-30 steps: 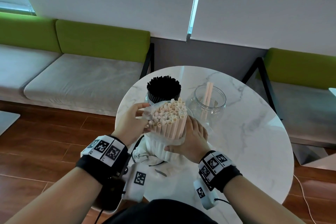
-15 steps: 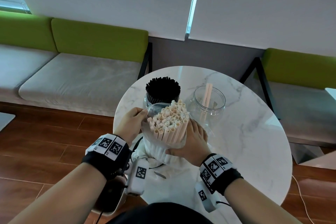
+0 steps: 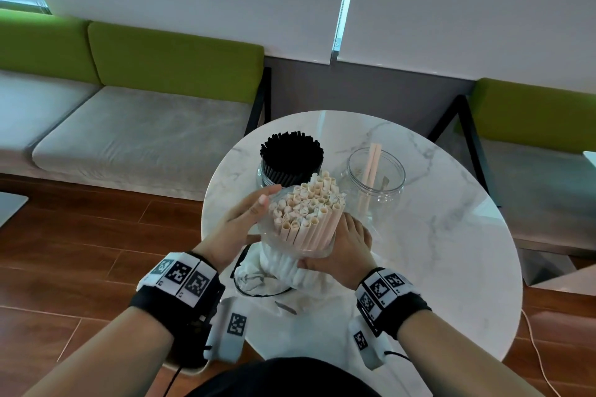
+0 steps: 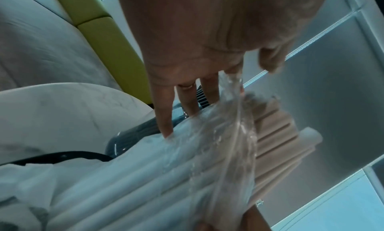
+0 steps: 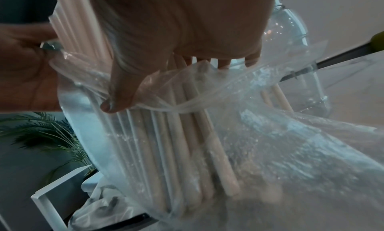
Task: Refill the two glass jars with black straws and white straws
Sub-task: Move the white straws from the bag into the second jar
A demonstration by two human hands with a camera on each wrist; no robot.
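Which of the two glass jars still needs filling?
The right-hand jar, holding only a couple of white straws. The left jar is already packed with black straws.

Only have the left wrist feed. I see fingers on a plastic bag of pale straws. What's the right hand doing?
Observer: The right hand grips the straw bundle from the opposite side, its thumb pinching the bag against it.
Operator: Jar state?
Observer: The left jar is packed with black straws. The right jar holds only a couple of pale straws.
Operator: Bundle over the right jar yet?
Observer: No. In the head view it stands upright in front of both jars, nearer the person, with white cloth under it on the table.
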